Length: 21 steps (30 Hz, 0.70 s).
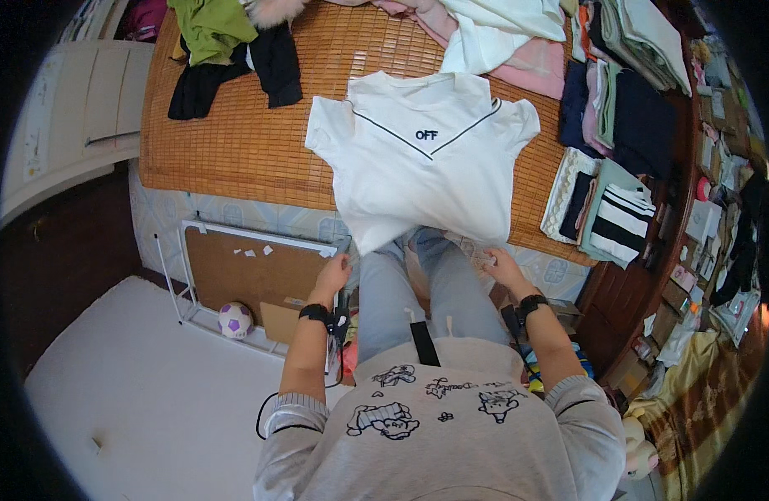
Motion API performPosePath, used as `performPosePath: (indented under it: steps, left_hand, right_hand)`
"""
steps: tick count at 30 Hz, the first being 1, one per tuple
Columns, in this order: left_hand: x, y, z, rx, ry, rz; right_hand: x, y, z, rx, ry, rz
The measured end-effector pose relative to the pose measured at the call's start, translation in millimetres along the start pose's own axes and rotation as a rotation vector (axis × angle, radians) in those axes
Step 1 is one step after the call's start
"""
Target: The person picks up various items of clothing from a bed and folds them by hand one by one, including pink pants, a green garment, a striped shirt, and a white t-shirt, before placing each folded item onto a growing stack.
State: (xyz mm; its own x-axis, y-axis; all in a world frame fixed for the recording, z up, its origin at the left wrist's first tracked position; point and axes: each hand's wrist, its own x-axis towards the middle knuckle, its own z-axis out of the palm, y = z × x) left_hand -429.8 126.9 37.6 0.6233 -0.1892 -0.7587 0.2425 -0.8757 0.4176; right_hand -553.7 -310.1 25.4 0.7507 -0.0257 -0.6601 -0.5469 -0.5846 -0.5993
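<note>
A white short-sleeved T-shirt (426,179) lies face up on the bamboo mat, neckline away from me. Dark piping forms a V on its chest, with small dark lettering above the point. Its lower edge hangs over the front of the bed toward my legs. My left hand (335,274) is just below the shirt's left lower corner, fingers curled together, nothing visible in them. My right hand (502,265) hovers below the right lower corner, fingers loosely bent and a little apart, with no cloth in them. Both wrists carry black straps with small devices.
The bamboo mat (225,159) covers the bed. Green and black clothes (213,37) lie far left, pink garments (535,71) far right. Folded clothes (622,221) are stacked along the right edge. A white-framed board (234,280) and a ball (235,320) stand on the floor left.
</note>
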Motion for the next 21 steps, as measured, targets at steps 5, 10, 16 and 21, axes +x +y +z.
performPosePath:
  steps: [5,10,16,21]
  left_hand:
    - [63,6,-41,-0.105,0.245,0.057]
    - [131,67,-106,-0.045,0.589,0.217]
    - [195,91,-142,-0.002,0.829,0.191]
    - [208,67,-155,0.063,0.657,0.243]
  right_hand:
    - [52,-94,-9,-0.016,-0.055,-0.108]
    - [113,-170,1,-0.076,0.070,-0.333]
    - [185,-249,19,-0.065,0.176,-0.492]
    - [230,-289,31,-0.223,0.310,-0.515]
